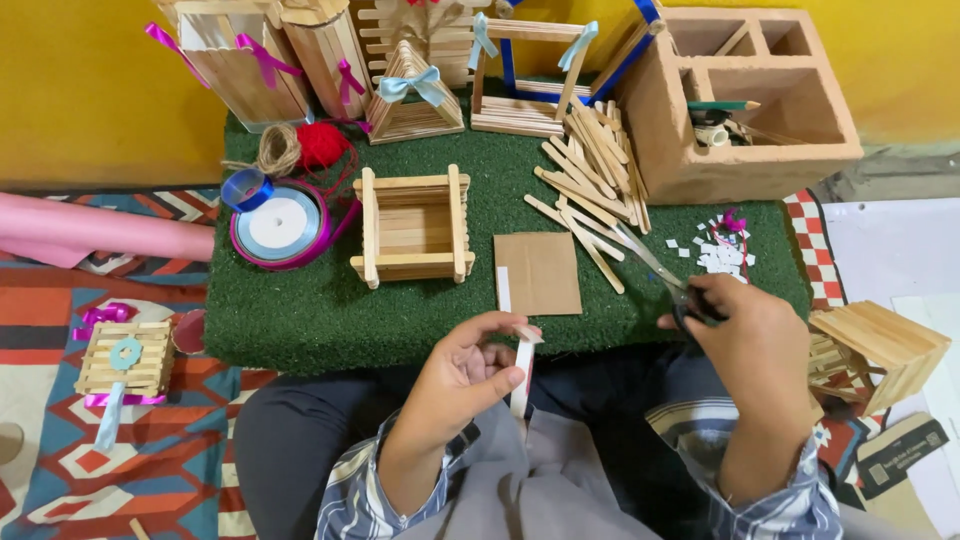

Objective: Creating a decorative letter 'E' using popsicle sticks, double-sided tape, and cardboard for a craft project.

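Nearest the camera, the left hand (462, 368) pinches a narrow white strip (522, 372) between thumb and curled fingers, just above the person's lap. Its long axis runs nearly upright in the view, top end tipped slightly right and pointing away toward the green turf surface (300, 310), lower end dropping toward the grey cloth over the knees.

Beside it, the right hand (752, 345) is closed around the handles of a pair of scissors (655, 268); the blades point up and left, away from the body, over the turf, and look nearly shut, though that is hard to tell.

By my reading, the work in hand is snipping the strip into small pieces: a scatter of white paper bits (718, 255) lies just beyond the scissors. The strip and blades are apart, so a next cut would call for bringing the blades across the strip's upper end, square to its length.

A brown card rectangle (540, 272) lies flat on the turf between the hands, with a stick-built open box (413, 226) and loose wooden sticks (590, 170) farther back.
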